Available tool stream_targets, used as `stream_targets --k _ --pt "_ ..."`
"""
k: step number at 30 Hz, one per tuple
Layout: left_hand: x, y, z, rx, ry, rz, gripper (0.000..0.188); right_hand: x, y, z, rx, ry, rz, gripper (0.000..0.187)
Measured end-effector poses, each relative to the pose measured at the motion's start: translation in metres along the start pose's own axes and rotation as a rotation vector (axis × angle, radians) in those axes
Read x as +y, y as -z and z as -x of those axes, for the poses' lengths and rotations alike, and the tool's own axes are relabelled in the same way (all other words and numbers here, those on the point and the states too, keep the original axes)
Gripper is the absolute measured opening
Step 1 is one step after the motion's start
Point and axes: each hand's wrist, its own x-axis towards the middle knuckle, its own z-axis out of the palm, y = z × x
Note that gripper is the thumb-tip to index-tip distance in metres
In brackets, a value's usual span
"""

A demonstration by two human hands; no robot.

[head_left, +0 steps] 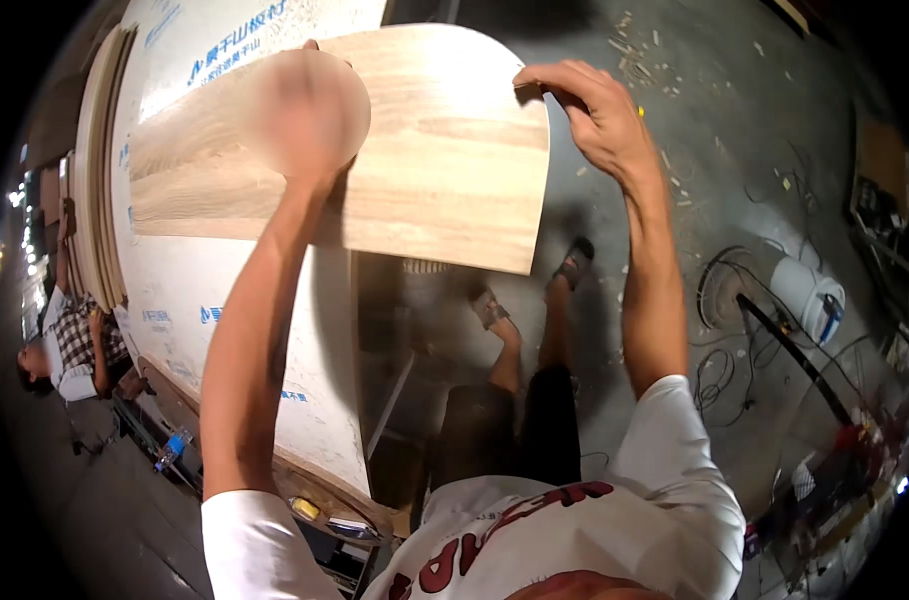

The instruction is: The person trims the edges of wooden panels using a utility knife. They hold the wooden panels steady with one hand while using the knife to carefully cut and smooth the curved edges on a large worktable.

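Note:
A flat wood-grain board (445, 150) with a rounded far right corner lies across a white printed sheet, its right end jutting past the sheet's edge. My left hand (310, 115) is over the board's upper middle; a round blur covers its fingers, so their pose is hidden. At the rounded corner, my right hand (600, 115) has its fingers bent together at the board's edge. Something small and dark shows under those fingertips, too small to name.
Beneath the board lies the white sheet (245, 270) on a bench. Long panels (100, 150) stand at the left, near another person (75, 340) in a checked shirt. On the floor at right are a white bucket (807, 285), a black hose (795, 340), cables and scattered wood scraps (635, 60).

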Motion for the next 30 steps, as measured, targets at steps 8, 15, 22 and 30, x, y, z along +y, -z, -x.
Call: stream_targets --k 8,15,22,30 --pt "0.024 0.017 0.001 -0.115 0.078 -0.097 0.061 -0.088 -0.063 0.149 0.213 -0.145 0.176 0.037" --pt "0.032 0.027 0.004 -0.118 0.110 -0.052 0.063 -0.136 -0.063 0.240 -0.105 -0.482 -0.172 0.032" --pt "0.027 0.026 -0.001 -0.142 0.120 -0.052 0.064 -0.005 0.016 -0.040 -0.192 0.039 0.189 0.056" --pt "0.023 0.024 -0.006 -0.160 0.175 -0.088 0.064 0.007 -0.042 -0.193 -0.666 0.556 0.163 0.044"
